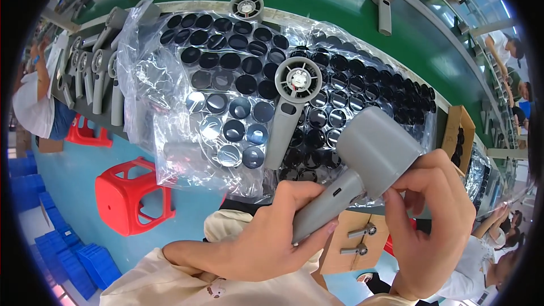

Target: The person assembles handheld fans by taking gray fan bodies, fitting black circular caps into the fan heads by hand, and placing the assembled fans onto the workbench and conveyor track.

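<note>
I hold a grey handheld fan [378,153] tilted in front of me, its round head up and to the right. My left hand [266,235] is closed around the handle, which has a small dark port slot on its side. At the lower right end of the head, my right hand [433,215] has its fingers curled against the rim; whether they pinch a small part there is hidden. Just beyond lies another grey fan [283,130] with its blades and hub showing. Many round glossy black discs [229,60] are spread in rows on clear plastic.
Clear plastic bags [164,90] drape over the bench's near edge. More grey fans [97,79] stand at the left. A green conveyor belt [317,0] runs behind. An open cardboard box [458,133] sits at right, a red stool [133,195] at lower left. Other people work nearby.
</note>
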{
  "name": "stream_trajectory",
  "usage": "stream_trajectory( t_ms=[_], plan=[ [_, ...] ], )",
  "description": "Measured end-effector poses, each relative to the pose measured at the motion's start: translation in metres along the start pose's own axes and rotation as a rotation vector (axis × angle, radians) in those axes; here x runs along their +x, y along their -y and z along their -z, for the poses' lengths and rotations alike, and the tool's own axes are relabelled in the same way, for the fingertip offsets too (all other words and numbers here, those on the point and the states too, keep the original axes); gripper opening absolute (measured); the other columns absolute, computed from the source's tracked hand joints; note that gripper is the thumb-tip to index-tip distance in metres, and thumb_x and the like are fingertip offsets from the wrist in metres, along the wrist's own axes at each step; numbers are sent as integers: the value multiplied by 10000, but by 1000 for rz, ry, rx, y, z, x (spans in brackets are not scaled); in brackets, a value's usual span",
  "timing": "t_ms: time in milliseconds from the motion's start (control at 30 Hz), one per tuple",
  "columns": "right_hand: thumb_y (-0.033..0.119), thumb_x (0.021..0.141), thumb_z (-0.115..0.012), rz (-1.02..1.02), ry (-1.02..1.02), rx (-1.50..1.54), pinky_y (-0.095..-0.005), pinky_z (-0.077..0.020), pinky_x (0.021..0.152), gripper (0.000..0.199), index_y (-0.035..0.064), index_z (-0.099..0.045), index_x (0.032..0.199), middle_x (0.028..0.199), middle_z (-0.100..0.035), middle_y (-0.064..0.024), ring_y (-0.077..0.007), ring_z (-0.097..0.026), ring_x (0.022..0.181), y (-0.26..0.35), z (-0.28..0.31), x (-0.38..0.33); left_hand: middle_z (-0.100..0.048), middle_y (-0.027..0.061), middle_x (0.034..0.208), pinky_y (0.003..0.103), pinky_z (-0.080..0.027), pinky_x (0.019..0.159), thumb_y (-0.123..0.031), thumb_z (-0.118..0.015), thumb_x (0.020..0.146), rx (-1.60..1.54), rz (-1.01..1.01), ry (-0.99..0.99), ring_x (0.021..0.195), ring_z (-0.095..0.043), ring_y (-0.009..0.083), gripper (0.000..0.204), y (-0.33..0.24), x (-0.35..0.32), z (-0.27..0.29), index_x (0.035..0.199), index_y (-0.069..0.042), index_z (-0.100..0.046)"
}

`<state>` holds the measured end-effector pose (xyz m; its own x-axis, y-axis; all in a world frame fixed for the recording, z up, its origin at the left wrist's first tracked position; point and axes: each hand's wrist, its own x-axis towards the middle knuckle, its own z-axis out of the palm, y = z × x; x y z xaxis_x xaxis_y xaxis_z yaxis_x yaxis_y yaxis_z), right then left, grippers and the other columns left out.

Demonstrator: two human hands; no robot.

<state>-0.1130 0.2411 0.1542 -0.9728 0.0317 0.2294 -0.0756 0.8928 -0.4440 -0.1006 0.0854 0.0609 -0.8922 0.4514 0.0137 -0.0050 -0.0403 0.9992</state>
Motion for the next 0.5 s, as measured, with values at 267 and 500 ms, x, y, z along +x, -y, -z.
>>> stream_trajectory(
  t_ms=[267,500],
  plan=[
    [-137,564,-612,-66,33,15,-207,-291,438,229,9,-521,715,659,-474,-34,-91,-443,487,-3,-1,0,-524,186,1032,259,-490,703,74,-620,807,163,22,94,873,-601,156,477,-1,1,3,1140,29,-281],
    [-139,690,-648,-110,370,-58,-231,-478,638,377,-82,-608,1061,970,-598,-209,-185,-588,780,5,28,2,-607,187,861,304,-509,542,-49,-657,830,120,-27,17,700,-672,233,433,5,1,-7,1126,40,-353]
  ],
)
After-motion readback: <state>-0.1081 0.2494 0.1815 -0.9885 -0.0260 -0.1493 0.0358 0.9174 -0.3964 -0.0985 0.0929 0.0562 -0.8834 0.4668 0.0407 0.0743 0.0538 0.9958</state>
